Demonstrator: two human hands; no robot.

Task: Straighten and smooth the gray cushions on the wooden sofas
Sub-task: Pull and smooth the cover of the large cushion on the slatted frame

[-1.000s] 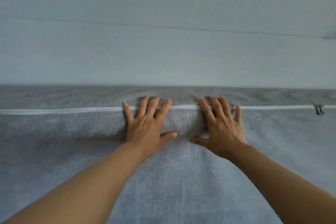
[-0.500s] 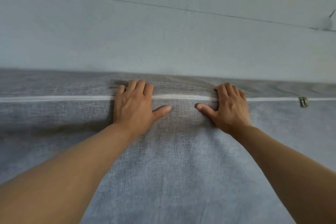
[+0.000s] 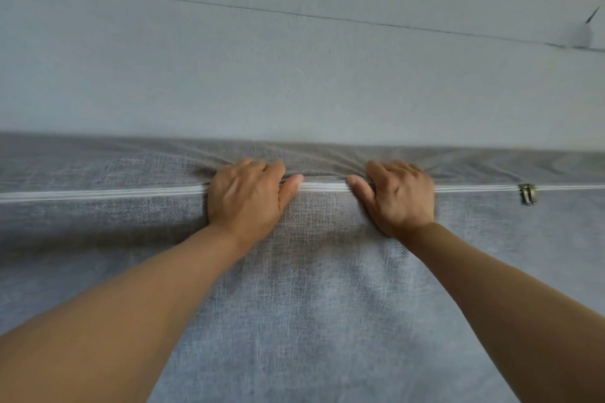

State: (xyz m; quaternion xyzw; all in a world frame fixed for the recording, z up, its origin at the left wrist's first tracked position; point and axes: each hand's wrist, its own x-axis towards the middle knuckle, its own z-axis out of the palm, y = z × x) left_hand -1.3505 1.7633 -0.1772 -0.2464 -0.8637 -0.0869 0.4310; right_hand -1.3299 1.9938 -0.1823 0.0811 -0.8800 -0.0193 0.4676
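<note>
Our left hand [image 3: 245, 196] and right hand [image 3: 397, 196] curl their fingers over the far edge of the gray cushion [image 3: 311, 321], gripping the cover, thumbs beside the white zipper [image 3: 322, 187]. The cushion lies under our arms. We judge that a hard pull can bunch the cloth between the hands or strain the zipper. Right of the right hand hangs the zipper pull [image 3: 527, 193]; beyond the fingers stands another gray cushion [image 3: 294, 82], which blocks a deeper reach.

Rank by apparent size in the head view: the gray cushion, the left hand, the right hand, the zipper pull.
1. gray cushion
2. left hand and right hand: look alike, not ranked
3. zipper pull
</note>
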